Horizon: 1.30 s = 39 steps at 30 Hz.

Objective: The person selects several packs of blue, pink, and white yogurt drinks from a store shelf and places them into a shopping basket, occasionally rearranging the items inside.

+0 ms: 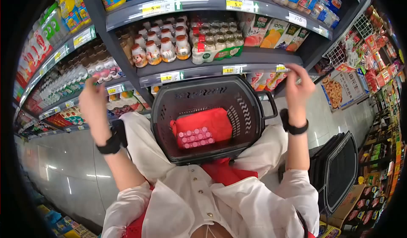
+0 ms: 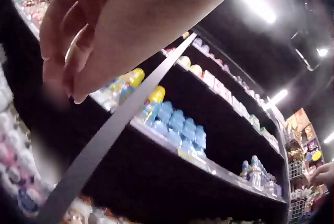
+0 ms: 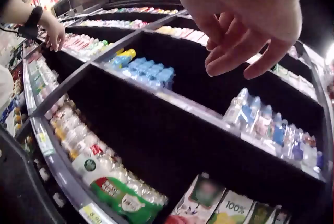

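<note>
My left hand [image 1: 93,104] is raised to the left of a black shopping basket [image 1: 164,147], its fingers loosely bent and holding nothing. To the basket's right, near its side handle [image 1: 271,106], my right hand [image 1: 298,89] hovers with relaxed fingers, also holding nothing. The basket sits between my knees in front of the shelf. In it lie a folded red cloth-like item [image 1: 207,121] and a pack of small pink-capped bottles [image 1: 196,138]. In the right wrist view the right hand [image 3: 245,26] overlaps the shelves, apart from the packs of bottles.
The shelf before me carries orange-capped bottles [image 1: 166,49], a green-wrapped bottle pack [image 1: 218,47] and juice cartons [image 1: 273,32]. Price labels run along the shelf edges. Stacked black baskets [image 1: 341,170] stand on the right, and hanging snack packets [image 1: 373,60] line that side.
</note>
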### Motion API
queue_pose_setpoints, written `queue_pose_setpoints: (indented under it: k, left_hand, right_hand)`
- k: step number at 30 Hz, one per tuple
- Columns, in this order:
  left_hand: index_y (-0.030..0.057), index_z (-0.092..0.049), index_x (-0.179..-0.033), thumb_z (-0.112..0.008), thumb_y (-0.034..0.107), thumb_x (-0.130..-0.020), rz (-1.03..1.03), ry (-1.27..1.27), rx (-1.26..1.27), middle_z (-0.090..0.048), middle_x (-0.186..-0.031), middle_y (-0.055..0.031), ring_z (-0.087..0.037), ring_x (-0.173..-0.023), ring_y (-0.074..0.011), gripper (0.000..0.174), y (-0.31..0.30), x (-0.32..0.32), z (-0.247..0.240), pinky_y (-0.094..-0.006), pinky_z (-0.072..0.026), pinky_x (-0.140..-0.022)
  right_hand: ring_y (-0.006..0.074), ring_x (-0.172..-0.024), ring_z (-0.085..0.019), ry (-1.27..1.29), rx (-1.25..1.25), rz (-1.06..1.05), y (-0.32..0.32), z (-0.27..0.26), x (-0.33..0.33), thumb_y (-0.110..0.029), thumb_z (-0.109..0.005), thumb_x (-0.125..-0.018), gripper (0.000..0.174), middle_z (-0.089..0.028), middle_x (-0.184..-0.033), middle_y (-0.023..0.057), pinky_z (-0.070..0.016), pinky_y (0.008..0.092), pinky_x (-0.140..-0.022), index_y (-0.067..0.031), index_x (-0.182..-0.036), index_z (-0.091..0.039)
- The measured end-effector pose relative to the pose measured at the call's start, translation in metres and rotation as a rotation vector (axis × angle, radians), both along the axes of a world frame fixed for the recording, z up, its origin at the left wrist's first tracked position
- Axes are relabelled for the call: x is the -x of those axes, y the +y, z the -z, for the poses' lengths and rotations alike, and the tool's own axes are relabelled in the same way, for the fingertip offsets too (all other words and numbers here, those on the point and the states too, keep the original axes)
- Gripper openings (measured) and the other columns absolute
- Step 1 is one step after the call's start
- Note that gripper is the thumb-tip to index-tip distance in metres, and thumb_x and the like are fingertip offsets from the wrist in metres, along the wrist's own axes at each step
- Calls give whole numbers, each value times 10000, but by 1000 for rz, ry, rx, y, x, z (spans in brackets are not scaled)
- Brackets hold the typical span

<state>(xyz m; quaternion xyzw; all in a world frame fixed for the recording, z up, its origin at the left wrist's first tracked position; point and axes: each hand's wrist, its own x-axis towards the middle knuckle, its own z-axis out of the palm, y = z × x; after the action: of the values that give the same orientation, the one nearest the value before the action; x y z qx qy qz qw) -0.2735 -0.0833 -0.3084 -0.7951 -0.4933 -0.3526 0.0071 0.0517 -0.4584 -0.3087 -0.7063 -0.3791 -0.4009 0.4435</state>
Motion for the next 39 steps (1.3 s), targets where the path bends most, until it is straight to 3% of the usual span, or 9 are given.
queue_pose_setpoints:
  k: [4,6,10,13,16,19,23,31,39]
  left_hand:
    - [129,-665,-1040,-671,247,-842,-26,-28,-136,-698,-803,-103,-675,-764,-286,231,-19,6,-54,-378,-504,-664]
    - [117,-679,-995,-667,296,-847,249,-155,-164,-695,-789,-93,-668,-743,-282,233,-22,-15,-82,-361,-495,-659]
    - [118,-684,-988,-653,364,-847,359,-115,-252,-690,-784,-77,-662,-726,-268,286,-59,-55,-143,-346,-491,-649]
    - [78,-677,-1020,-677,312,-860,532,-155,-297,-651,-713,-40,-592,-609,-91,283,-53,-65,-172,-250,-457,-596]
    - [93,-687,-1010,-678,319,-857,573,-269,-305,-651,-702,-20,-589,-613,-73,274,-58,-71,-177,-245,-458,-592]
    - [110,-691,-996,-676,317,-852,468,-250,-336,-669,-729,-33,-629,-636,-115,253,-44,-81,-144,-256,-466,-596]
    - [152,-710,-900,-689,306,-802,384,-106,-53,-699,-768,-61,-680,-728,-275,184,-31,-100,-66,-368,-522,-628]
    - [127,-706,-832,-721,291,-770,364,-34,213,-706,-764,-51,-685,-732,-270,175,-21,-113,76,-389,-540,-649]
    - [119,-714,-847,-713,289,-779,324,34,296,-705,-752,-48,-684,-722,-269,183,-22,-96,108,-380,-533,-630]
  right_hand:
    - [129,-688,-651,-13,-36,-85,-7,-56,38,79,-535,-817,168,-698,-797,82,-497,236,-647,16,-887,-674]
    - [128,-690,-653,-44,-75,-161,0,-84,52,82,-527,-828,162,-697,-797,82,-501,234,-650,33,-898,-664]
    - [122,-682,-665,-180,-175,-305,23,-133,67,54,-527,-856,145,-692,-766,73,-505,227,-610,32,-898,-665]
    - [128,-724,-663,-198,-176,-384,32,-151,68,37,-522,-883,158,-695,-794,102,-507,224,-663,42,-956,-662]
    - [122,-727,-655,-190,-141,-345,39,-151,65,27,-519,-891,171,-697,-806,104,-508,219,-674,41,-981,-664]
    - [95,-671,-649,-267,-41,-205,52,-127,43,23,-536,-855,176,-687,-746,64,-502,214,-616,-2,-943,-686]
    - [248,-580,-649,44,88,-88,79,-45,2,-94,-602,-790,114,-641,-641,109,-494,342,-543,-118,-842,-701]
    - [349,-648,-646,284,319,-48,107,82,14,-131,-590,-801,97,-651,-679,151,-516,444,-593,-115,-804,-685]
    - [335,-611,-642,370,316,-77,100,111,31,-124,-593,-797,96,-647,-660,147,-512,427,-569,-114,-800,-688]
